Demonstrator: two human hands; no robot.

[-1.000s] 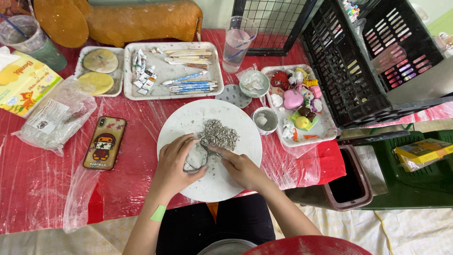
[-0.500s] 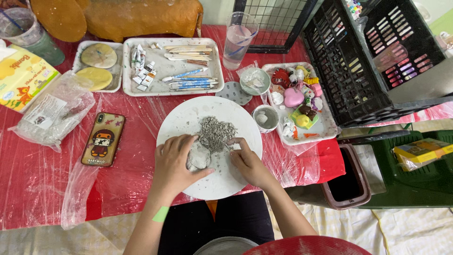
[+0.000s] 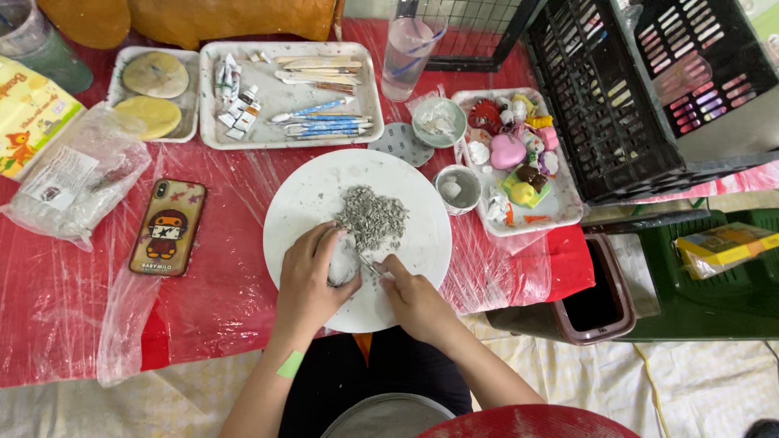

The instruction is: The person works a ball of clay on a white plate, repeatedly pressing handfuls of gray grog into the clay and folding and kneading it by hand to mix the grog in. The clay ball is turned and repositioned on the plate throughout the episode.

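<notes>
A round white board [image 3: 308, 191] lies on the red table in front of me. On it sits a pile of grey clay shavings [image 3: 372, 217]. My left hand [image 3: 308, 280] grips a pale grey lump of clay [image 3: 344, 261] at the board's near side. My right hand [image 3: 414, 296] holds a thin metal carving tool [image 3: 370, 266] with its tip against the lump. A green strip is stuck on my left forearm.
A phone [image 3: 168, 227] in a cartoon case lies left of the board, beside a plastic bag [image 3: 73, 174]. Behind are a tray of paint tubes and brushes [image 3: 288, 93], a tray of small clay figures [image 3: 519, 158], two small bowls, a cup and a black crate [image 3: 641, 89].
Both hands have stayed on the lump, shifting slightly as the tool works at it. The view has drifted a little. The shavings pile looks about the same.
</notes>
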